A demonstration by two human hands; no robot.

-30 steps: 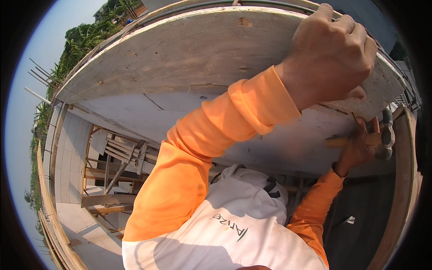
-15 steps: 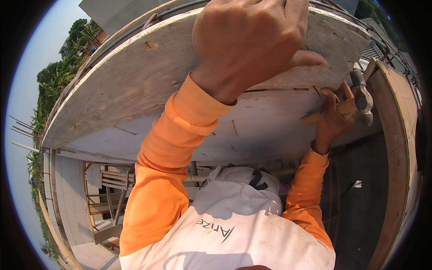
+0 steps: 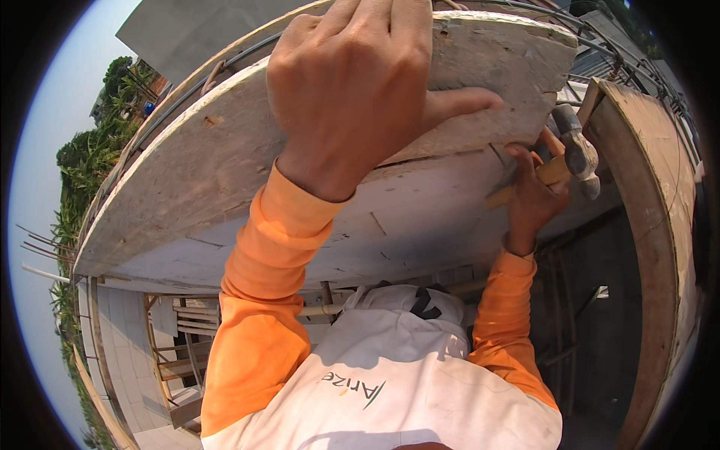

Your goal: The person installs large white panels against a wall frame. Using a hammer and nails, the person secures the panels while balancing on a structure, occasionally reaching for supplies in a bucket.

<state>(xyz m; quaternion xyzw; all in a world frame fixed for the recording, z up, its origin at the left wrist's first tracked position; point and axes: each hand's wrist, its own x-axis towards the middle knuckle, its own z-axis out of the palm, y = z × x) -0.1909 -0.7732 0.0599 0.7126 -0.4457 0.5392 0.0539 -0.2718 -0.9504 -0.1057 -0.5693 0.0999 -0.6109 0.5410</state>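
A long, pale, worn wooden board (image 3: 172, 169) stretches across in front of me, its rough light edge uppermost. My left hand (image 3: 349, 97) is closed on its top edge, the fingers hooked over and the thumb lying along the face. At the board's right end, my right hand (image 3: 536, 195) grips a hammer (image 3: 579, 154) by its wooden handle, the metal head just beyond the fingers. The right thumb and a raised finger are close to the board's lower corner; whether they touch it I cannot tell.
A brown wooden panel (image 3: 649, 150) stands upright at the right, past the hammer. Dark rods (image 3: 247, 49) run behind the board's top edge. Timber framing (image 3: 180, 360) and a pale block wall (image 3: 127, 345) are below left. A grey wall (image 3: 180, 37) rises behind.
Both hands, the hammer and the board's right end now appear further left in view. The surroundings have shifted a little too. Both grips look the same.
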